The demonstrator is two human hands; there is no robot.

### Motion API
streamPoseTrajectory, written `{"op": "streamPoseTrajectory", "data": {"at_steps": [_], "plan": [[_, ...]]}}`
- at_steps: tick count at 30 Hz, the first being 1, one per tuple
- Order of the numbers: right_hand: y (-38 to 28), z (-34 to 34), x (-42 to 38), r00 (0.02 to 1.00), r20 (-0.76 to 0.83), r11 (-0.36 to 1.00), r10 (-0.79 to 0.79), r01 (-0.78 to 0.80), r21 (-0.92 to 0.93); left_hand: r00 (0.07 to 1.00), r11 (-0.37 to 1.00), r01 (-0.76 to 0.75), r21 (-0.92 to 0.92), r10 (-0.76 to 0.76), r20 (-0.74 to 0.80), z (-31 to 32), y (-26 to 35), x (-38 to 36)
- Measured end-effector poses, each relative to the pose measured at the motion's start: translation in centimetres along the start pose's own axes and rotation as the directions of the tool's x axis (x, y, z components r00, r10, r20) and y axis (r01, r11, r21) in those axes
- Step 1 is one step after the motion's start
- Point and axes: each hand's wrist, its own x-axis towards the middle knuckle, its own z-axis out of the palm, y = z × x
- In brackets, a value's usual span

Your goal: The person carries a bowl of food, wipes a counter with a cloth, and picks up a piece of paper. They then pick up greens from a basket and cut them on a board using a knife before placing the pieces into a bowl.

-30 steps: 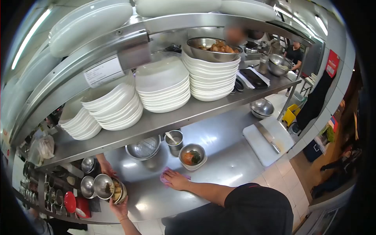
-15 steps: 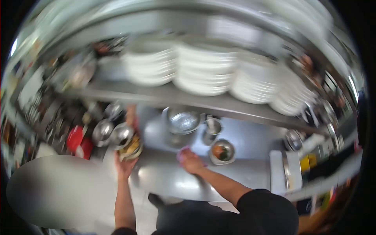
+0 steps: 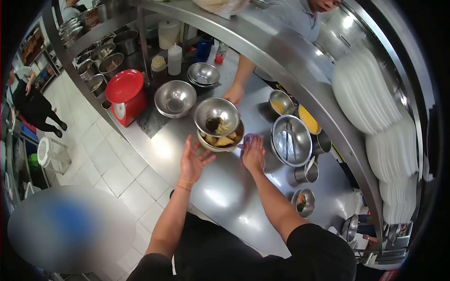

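My left hand point(image 3: 192, 161) has its fingers spread, palm up, just below a cream-rimmed bowl of yellow chunks point(image 3: 225, 141). A steel bowl point(image 3: 206, 110) with dark and pale shredded contents overlaps that bowl from above. Across the counter, a co-worker's hand point(image 3: 234, 93) reaches in at the steel bowl's far rim. My right hand point(image 3: 253, 157) presses a bunched purple cloth point(image 3: 255, 139) against the steel counter point(image 3: 225, 187). To its right stands a large steel bowl point(image 3: 291, 140) with a long utensil inside.
A red scale point(image 3: 125, 89) and an upturned-looking stack of steel bowls point(image 3: 203, 74) stand at the back left, with a steel bowl point(image 3: 175, 98) nearer. Plate stacks point(image 3: 365, 93) fill the overhead shelf on the right. A small bowl of vegetables point(image 3: 303, 203) sits near the right end. A white stool point(image 3: 52, 152) stands on the floor.
My view has swung left and sharpened. My left hand, earlier at the bowl of yellow chunks, is now spread below it. My right hand stays on the cloth.
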Motion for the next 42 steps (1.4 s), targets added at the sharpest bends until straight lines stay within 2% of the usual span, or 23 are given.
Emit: {"op": "streamPoseTrajectory", "data": {"at_steps": [6, 8, 13, 19, 21, 23, 24, 25, 26, 27, 28, 29, 30, 31, 32, 33, 34, 35, 36, 37, 38, 40, 42], "plan": [[2.3, 4.6, 11.3, 1.0, 0.013, 0.999, -0.026, 0.027, -0.034, 0.997, 0.998, 0.064, -0.014, -0.063, 0.039, 0.7, -1.0, 3.8], [3.9, 6.7, 14.7, 0.993, -0.067, 0.994, -0.094, 0.098, 0.051, 0.992, 0.993, 0.115, -0.003, -0.115, 0.048, 1.1, -1.5, 5.8], [1.8, 5.2, 16.5, 0.999, -0.016, 0.986, 0.05, -0.047, 0.16, 0.986, 0.988, 0.151, 0.017, -0.152, 0.072, 2.9, -1.5, 10.6], [3.9, 7.4, 20.6, 0.999, 0.036, 0.999, 0.019, -0.02, 0.037, 0.985, 0.986, 0.083, 0.146, -0.103, 0.137, 4.8, -0.3, 14.8], [2.6, 6.3, 21.3, 0.998, -0.021, 0.985, 0.053, -0.049, 0.166, 0.991, 0.986, 0.071, 0.149, -0.086, 0.1, 4.2, -0.6, 14.8], [3.0, 7.0, 21.8, 0.995, -0.07, 0.984, 0.075, -0.062, 0.167, 0.991, 0.93, 0.054, 0.363, -0.095, 0.094, 3.1, 0.0, 14.2], [1.5, 5.5, 20.7, 0.992, -0.108, 0.97, 0.06, -0.032, 0.241, 0.994, 0.887, 0.045, 0.46, -0.088, 0.072, 3.3, 0.4, 13.6], [1.9, 6.2, 20.0, 0.977, -0.209, 0.992, -0.04, 0.064, 0.107, 0.996, 0.83, 0.039, 0.556, -0.08, 0.05, 3.4, 0.7, 12.5], [1.2, 5.4, 18.6, 0.994, -0.113, 0.982, -0.003, 0.024, 0.185, 0.995, 0.793, 0.022, 0.608, -0.074, 0.06, 3.6, 0.9, 11.9], [1.2, 6.3, 16.6, 0.989, -0.147, 0.987, -0.024, 0.047, 0.155, 0.994, 0.753, -0.002, 0.658, -0.071, 0.083, 3.8, 0.8, 11.3], [-0.7, 3.8, 14.6, 0.987, 0.054, 0.974, -0.154, 0.142, 0.177, 0.992, 0.736, -0.031, 0.677, -0.058, 0.108, 3.9, 0.6, 10.8], [-0.5, 5.0, 12.0, 0.955, 0.035, 0.95, -0.293, 0.287, 0.122, 0.987, 0.718, -0.067, 0.692, -0.052, 0.15, 4.2, 0.4, 10.5], [-0.8, 6.1, 9.4, 0.96, 0.105, 0.912, -0.258, 0.207, 0.354, 0.974, 0.705, -0.116, 0.7, -0.056, 0.218, 4.9, 0.3, 10.2], [-4.6, 3.2, 5.3, 0.959, -0.053, 0.918, -0.277, 0.281, 0.28, 0.958, 0.688, -0.161, 0.708, -0.065, 0.28, 5.3, 0.2, 10.0], [-8.2, -2.4, 1.9, 0.964, 0.169, 0.908, -0.204, 0.122, 0.401, 0.942, 0.658, -0.195, 0.727, -0.081, 0.326, 5.4, -0.3, 10.4], [-10.8, -7.9, 0.9, 0.779, 0.568, 0.942, -0.267, 0.087, 0.324, 0.926, 0.624, -0.232, 0.747, -0.093, 0.365, 5.8, -1.0, 10.5], [-8.7, 0.2, -3.9, 0.859, 0.156, 0.765, -0.487, 0.334, 0.55, 0.918, 0.592, -0.244, 0.768, -0.114, 0.38, 7.1, -1.3, 9.6], [-10.4, -5.8, -7.1, 0.801, 0.327, 0.683, -0.501, 0.135, 0.717, 0.911, 0.557, -0.261, 0.788, -0.128, 0.392, 8.4, -1.4, 8.8], [-9.8, 0.1, -11.6, 0.781, -0.016, 0.622, -0.624, 0.509, 0.595, 0.893, 0.55, -0.273, 0.79, -0.162, 0.421, 9.0, -1.9, 8.2], [-9.8, -4.0, -14.4, 0.721, 0.144, 0.688, -0.678, 0.551, 0.473, 0.877, 0.542, -0.279, 0.793, -0.192, 0.44, 9.3, -2.4, 7.7], [-8.5, -2.1, -16.9, 0.626, 0.148, 0.628, -0.766, 0.678, 0.383, 0.863, 0.511, -0.303, 0.805, -0.212, 0.459, 9.4, -3.1, 7.0], [-4.0, -1.0, -22.3, 0.725, -0.114, 0.653, -0.68, 0.669, 0.355, 0.821, 0.414, -0.36, 0.836, -0.286, 0.495, 8.5, -4.0, 6.3], [2.1, -6.1, -27.1, 0.838, -0.019, 0.787, -0.545, 0.52, 0.332, 0.785, 0.306, -0.432, 0.848, -0.335, 0.521, 5.2, -5.5, 6.8]]}}
